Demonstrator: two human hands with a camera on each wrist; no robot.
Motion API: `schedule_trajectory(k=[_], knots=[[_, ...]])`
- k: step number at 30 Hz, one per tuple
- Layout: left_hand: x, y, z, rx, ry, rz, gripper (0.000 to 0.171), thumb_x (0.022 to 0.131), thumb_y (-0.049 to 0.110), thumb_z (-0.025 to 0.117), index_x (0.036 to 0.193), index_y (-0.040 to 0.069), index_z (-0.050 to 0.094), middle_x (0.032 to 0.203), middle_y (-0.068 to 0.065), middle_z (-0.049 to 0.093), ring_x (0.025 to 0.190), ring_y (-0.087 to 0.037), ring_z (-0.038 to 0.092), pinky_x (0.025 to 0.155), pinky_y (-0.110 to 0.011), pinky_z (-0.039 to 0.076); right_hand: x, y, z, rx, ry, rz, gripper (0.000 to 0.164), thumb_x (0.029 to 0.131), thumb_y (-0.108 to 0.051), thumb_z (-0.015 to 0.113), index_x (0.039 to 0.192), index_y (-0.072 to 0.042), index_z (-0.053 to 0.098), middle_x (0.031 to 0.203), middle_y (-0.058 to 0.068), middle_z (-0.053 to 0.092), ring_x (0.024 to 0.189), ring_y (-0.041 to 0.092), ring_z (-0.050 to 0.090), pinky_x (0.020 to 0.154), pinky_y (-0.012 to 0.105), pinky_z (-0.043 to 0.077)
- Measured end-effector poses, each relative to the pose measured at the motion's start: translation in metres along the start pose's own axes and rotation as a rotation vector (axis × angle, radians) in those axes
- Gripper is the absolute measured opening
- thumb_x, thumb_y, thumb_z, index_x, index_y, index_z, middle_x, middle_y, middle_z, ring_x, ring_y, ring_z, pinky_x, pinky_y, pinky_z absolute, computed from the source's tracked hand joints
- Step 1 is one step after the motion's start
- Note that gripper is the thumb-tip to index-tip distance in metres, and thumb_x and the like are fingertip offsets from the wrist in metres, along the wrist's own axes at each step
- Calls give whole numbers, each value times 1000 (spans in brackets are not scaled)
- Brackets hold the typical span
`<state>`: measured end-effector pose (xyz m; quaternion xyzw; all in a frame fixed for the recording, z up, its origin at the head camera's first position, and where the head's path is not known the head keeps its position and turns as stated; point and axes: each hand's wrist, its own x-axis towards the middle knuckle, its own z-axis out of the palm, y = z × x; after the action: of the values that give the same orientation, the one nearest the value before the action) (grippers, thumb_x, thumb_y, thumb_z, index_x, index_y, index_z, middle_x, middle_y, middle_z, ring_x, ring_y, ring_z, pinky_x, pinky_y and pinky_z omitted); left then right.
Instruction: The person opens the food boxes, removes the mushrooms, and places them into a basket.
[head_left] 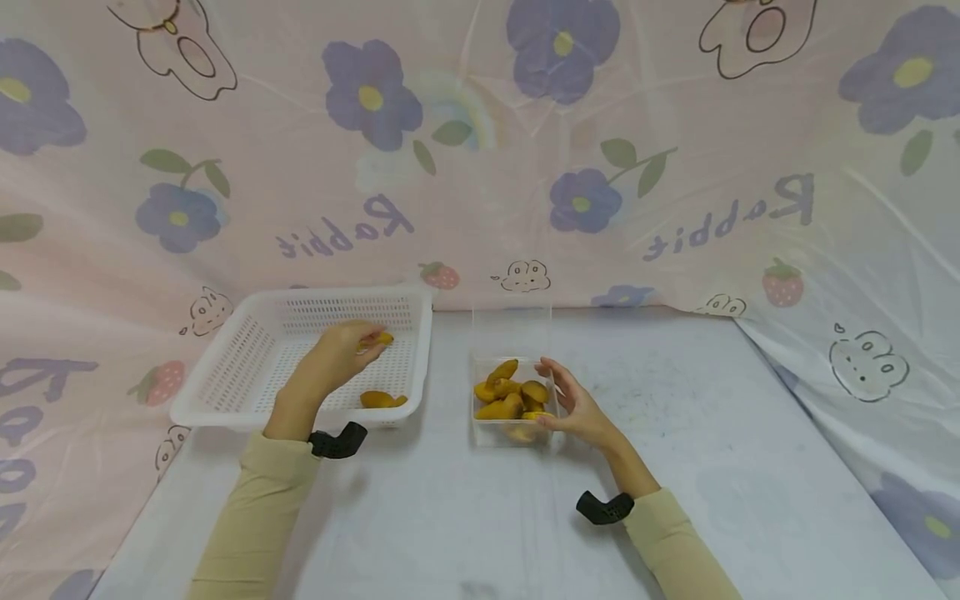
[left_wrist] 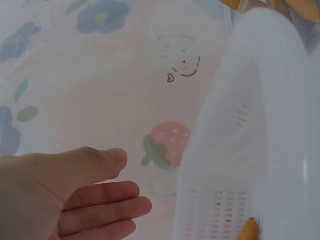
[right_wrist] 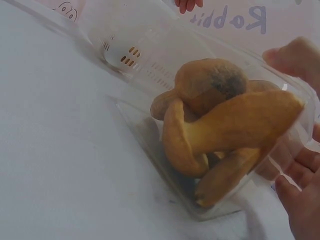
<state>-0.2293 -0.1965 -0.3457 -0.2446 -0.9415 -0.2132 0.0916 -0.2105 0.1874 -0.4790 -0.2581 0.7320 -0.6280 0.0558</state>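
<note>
Beneath, smudged tabletop (head_left: 675, 392); behind, floral cloth (head_left: 480, 208); right grip (head_left: 587, 413) holds clear box (head_left: 495, 434); left grip (head_left: 333, 358) unclear.

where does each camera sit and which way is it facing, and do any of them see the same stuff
Head: worn on the head, facing forward and down at the white basket and clear box of mushrooms; left hand, right hand and tan sleeves show.
Left wrist: faces the patterned cloth, white basket at right; left hand shows lower left.
Right wrist: faces the clear box; right hand shows at the right edge, left hand's fingertips at the top.
Shared: head and right wrist both show the clear box of mushrooms.
</note>
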Motion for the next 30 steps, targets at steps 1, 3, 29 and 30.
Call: schedule_trajectory(k=[1, 3, 29, 30], knots=[[0, 2, 0, -5, 1, 2, 28, 90, 6, 64, 115, -7, 64, 113, -24, 69, 101, -37, 69, 89, -47, 58, 0, 0, 0, 2, 0, -1, 91, 81, -1, 72, 153, -3, 16, 155, 28, 22, 147, 47, 12, 118, 65, 11], [0, 6, 0, -18, 12, 18, 29, 90, 5, 64, 115, -8, 64, 113, -25, 69, 101, -38, 69, 90, -47, 58, 0, 0, 0, 1, 1, -2, 90, 81, -1, 72, 153, -3, 16, 155, 28, 22, 147, 46, 13, 118, 66, 11], [10, 62, 46, -84, 163, 246, 28, 88, 10, 68, 115, 1, 68, 111, -13, 72, 100, -26, 69, 86, -35, 60, 0, 0, 0, 8, 3, 3, 90, 81, -2, 72, 152, -1, 16, 155, 29, 22, 148, 47, 11, 118, 67, 9], [11, 64, 47, -89, 162, 251, 28, 88, 10, 68, 115, 1, 68, 111, -13, 72, 99, -25, 69, 86, -35, 60, 0, -1, 0, 10, 2, 1, 91, 81, -2, 72, 152, 0, 15, 155, 29, 21, 148, 47, 11, 118, 67, 9]])
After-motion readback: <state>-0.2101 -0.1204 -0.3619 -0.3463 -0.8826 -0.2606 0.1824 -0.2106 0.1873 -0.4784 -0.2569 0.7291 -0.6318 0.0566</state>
